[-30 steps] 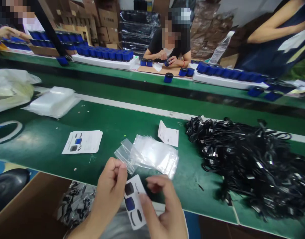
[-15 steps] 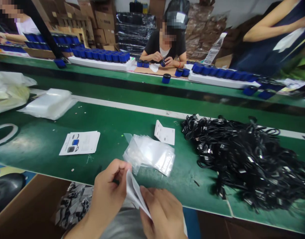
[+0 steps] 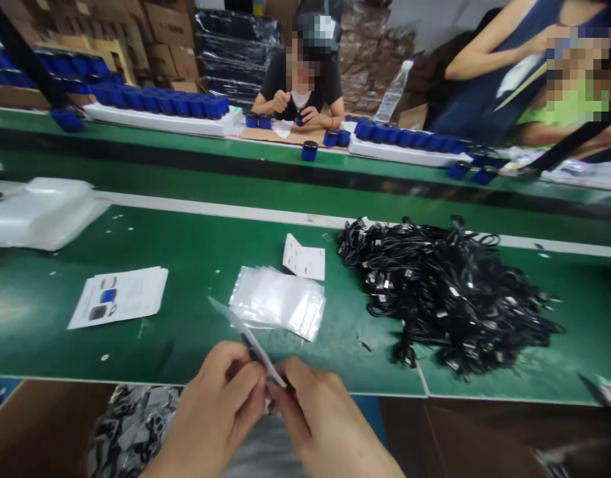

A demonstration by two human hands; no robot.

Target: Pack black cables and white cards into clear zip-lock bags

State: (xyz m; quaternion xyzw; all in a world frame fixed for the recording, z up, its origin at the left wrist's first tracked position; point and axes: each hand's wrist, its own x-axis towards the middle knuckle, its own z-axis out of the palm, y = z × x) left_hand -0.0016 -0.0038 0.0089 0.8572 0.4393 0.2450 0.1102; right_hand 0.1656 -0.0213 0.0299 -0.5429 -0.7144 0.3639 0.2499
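Between my two hands is a small plastic bag, seen nearly edge-on, with something white and a dark part showing in it. My left hand pinches its near left side. At its right lower end, my right hand is closed on it, with some fingertips hidden. Just beyond lies a stack of clear plastic bags on the green table. A folded white leaflet stands partly open behind that stack. To the left lies a pile of printed leaflets. A heap of black cables covers the right side.
Larger plastic bags lie at the far left. Below the table edge, a cardboard box holds filled small bags. Across the green bench, a co-worker handles a blue-black item near rows of blue items.
The view has shifted right. The bag has turned edge-on, and its clear end now points up and left. My hands have come closer together around it.
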